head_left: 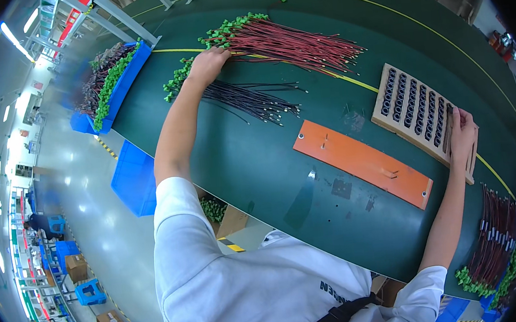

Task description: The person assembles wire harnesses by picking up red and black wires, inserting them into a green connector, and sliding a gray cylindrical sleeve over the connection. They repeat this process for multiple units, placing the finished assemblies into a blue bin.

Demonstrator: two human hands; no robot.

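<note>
My left hand [208,66] reaches to the green-ended side of two bundles of wires, its fingers curled together. Beyond it lies a bundle of red wires [297,42] with green connectors [235,29]. Closer to me is a bundle of black wires [249,100], also with green connectors. Whatever the left fingertips pinch is hidden. At the right, my right hand [463,131] is closed at the end of a light wooden tray [389,122] holding rows of black ring-shaped parts [414,107]. What its fingers hold there cannot be made out.
An orange plate [362,164] with small pins lies in front of me on the green table [240,168]. A blue bin [131,74] of green-ended wires stands at the far left. More dark red wires [492,245] lie at the right edge, beside a blue bin. Metal posts [129,25] rise behind.
</note>
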